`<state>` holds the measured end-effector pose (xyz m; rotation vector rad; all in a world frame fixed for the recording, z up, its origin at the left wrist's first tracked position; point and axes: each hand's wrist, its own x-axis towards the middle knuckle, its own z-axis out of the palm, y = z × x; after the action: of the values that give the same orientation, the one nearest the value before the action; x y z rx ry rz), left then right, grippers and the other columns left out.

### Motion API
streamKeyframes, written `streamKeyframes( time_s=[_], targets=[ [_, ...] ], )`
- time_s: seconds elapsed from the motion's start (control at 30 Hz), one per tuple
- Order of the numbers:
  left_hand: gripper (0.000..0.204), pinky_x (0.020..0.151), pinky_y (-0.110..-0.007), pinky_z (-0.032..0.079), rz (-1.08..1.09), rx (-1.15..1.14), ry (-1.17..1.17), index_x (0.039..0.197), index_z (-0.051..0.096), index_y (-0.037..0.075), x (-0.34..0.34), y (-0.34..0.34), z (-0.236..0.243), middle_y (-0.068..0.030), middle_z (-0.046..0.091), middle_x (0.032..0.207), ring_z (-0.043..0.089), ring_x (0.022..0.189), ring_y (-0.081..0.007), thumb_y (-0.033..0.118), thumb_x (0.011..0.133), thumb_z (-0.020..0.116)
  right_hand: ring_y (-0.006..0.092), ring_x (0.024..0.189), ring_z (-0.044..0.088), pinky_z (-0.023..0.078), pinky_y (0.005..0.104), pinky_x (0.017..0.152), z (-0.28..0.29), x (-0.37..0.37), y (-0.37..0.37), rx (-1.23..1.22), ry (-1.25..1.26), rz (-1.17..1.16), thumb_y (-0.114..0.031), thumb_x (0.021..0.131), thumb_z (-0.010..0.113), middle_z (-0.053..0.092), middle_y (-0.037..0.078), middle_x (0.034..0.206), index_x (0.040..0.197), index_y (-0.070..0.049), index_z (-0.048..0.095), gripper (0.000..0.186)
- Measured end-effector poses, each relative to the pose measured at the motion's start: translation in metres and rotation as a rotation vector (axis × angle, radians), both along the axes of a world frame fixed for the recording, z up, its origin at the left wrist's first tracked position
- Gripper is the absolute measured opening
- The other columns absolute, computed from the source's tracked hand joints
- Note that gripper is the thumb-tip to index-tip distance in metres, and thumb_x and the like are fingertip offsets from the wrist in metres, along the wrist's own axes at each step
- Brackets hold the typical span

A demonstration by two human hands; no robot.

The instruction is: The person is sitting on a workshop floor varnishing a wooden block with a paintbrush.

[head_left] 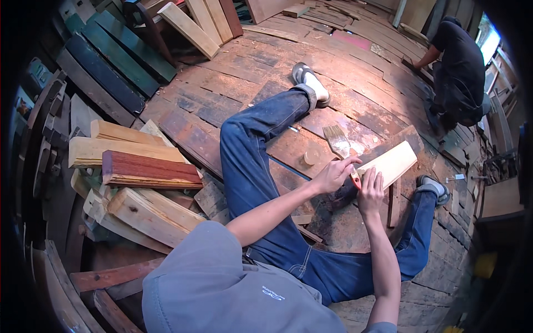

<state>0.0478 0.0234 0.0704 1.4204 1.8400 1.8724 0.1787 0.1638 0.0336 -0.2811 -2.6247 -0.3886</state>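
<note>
A pale wooden board (397,162) slants up and away in front of me between my legs. My right hand (370,191) lies over its near end, fingers stretched along the top face. Close beside it, my left hand (335,174) has its fingers bent together at the board's left edge. A small red and white tool (355,178) sits between the two hands, against the left fingertips and the right thumb; its working end is hidden. Beyond them, a wide flat paintbrush (337,141) rests by a small round cup (308,159).
Several cut boards, among them a reddish-brown one (147,169), are piled at my left. Dark green planks (130,50) lean at the back left. At the far right, another person (459,72) crouches over the plank floor (244,66), which carries sawdust.
</note>
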Motion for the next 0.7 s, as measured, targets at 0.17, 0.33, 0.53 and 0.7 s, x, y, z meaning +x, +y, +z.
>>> streamKeyframes(
  time_s=[0.17, 0.33, 0.53, 0.7],
  targets=[
    [0.031, 0.061, -0.036, 0.045, -0.074, -0.179, -0.074, 0.121, 0.055, 0.004, 0.005, -0.005, 0.015, -0.017, 0.059, 0.071, 0.06, 0.062, -0.0229, 0.016, 0.097, 0.042, 0.0516, 0.115, 0.05, 0.039, 0.0547, 0.102, -0.039, 0.009, 0.003, 0.02, -0.085, 0.056, -0.011, 0.088, 0.045, 0.048, 0.031, 0.131, 0.126, 0.012, 0.05, 0.044],
    [0.031, 0.065, -0.037, 0.047, -0.051, -0.113, -0.055, 0.122, 0.055, 0.004, 0.004, -0.006, 0.014, -0.018, 0.061, 0.076, 0.063, 0.068, -0.0256, 0.017, 0.097, 0.041, 0.0527, 0.117, 0.048, 0.037, 0.0555, 0.104, -0.053, 0.001, 0.001, -0.011, -0.12, 0.091, -0.011, 0.086, 0.046, 0.048, 0.033, 0.129, 0.124, 0.012, 0.052, 0.045],
    [0.033, 0.087, -0.038, 0.048, -0.071, -0.139, -0.111, 0.121, 0.055, 0.0, 0.002, -0.007, 0.009, -0.021, 0.063, 0.112, 0.063, 0.105, -0.0319, 0.016, 0.098, 0.039, 0.0527, 0.118, 0.047, 0.036, 0.0553, 0.104, -0.046, -0.006, -0.008, -0.079, -0.105, 0.086, -0.011, 0.083, 0.049, 0.048, 0.033, 0.129, 0.12, 0.01, 0.055, 0.043],
    [0.032, 0.086, -0.037, 0.048, -0.068, -0.144, -0.098, 0.122, 0.055, 0.001, 0.004, -0.008, 0.008, -0.0204, 0.064, 0.111, 0.064, 0.103, -0.0313, 0.017, 0.098, 0.039, 0.0524, 0.111, 0.051, 0.039, 0.0509, 0.103, -0.016, -0.009, -0.016, -0.251, -0.116, 0.109, -0.019, 0.076, 0.057, 0.052, 0.032, 0.123, 0.118, 0.004, 0.057, 0.048]
  ],
)
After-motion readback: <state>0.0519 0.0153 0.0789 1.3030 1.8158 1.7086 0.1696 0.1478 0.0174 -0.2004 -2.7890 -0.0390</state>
